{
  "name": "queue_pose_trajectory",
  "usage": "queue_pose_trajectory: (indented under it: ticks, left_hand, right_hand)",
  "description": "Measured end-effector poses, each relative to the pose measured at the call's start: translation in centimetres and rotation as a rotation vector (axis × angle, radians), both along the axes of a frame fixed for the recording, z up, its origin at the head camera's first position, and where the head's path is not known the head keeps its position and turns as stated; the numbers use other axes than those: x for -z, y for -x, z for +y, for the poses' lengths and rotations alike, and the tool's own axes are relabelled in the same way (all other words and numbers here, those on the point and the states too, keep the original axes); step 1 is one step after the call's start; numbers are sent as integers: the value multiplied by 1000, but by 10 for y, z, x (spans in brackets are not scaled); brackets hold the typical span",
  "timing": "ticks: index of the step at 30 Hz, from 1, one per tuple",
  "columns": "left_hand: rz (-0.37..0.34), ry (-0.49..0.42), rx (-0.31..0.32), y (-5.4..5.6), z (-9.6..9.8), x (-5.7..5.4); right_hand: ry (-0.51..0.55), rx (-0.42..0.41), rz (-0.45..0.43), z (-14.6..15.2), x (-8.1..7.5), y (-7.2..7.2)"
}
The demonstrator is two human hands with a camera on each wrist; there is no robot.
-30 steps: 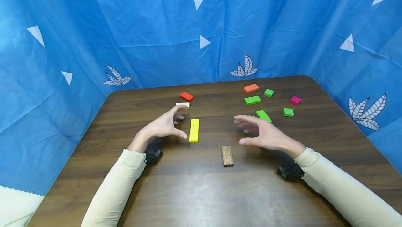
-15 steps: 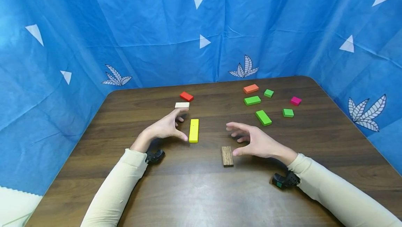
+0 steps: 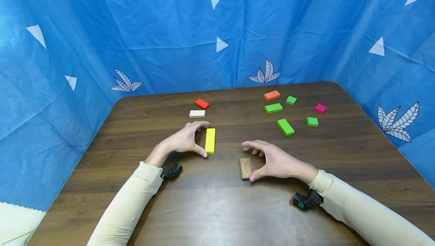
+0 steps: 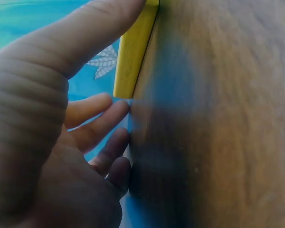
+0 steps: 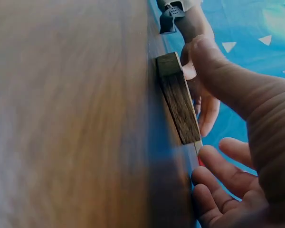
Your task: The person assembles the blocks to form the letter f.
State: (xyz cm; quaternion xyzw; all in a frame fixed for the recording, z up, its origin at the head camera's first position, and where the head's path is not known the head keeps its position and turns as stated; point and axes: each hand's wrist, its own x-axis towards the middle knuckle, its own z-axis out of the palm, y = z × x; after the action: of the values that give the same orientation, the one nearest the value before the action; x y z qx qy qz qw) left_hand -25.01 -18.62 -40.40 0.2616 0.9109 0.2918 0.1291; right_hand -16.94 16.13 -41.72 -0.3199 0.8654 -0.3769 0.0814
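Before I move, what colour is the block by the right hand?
The block is brown, with darker wood-grain streaks; the head view shows it best.

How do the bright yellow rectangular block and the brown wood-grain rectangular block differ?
Colour: the yellow rectangular block is nearly uniform; the brown wood-grain rectangular block is streaked.
Length: the yellow block looks longer than the brown block.
Place: the yellow block is by the left hand; the brown block is by the right hand, nearer the head camera.
Shared: both lie flat on the table.
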Motion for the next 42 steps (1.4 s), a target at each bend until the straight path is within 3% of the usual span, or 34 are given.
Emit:
queue_pose_trajectory:
  ticks: [19, 26, 32, 42]
  left_hand:
    - [35, 45, -5, -1, 5, 4]
    - [73, -16, 1, 0, 8, -2]
    - [60, 58, 36, -4, 20, -7]
    - [53, 134, -33, -16, 43, -11]
  right_hand:
    - [-158, -29, 156, -5, 1, -9]
    - [-155, -23, 170, -5, 1, -9]
    - [-153, -15, 157, -6, -2, -9]
    - [-162, 3, 139, -7, -5, -9]
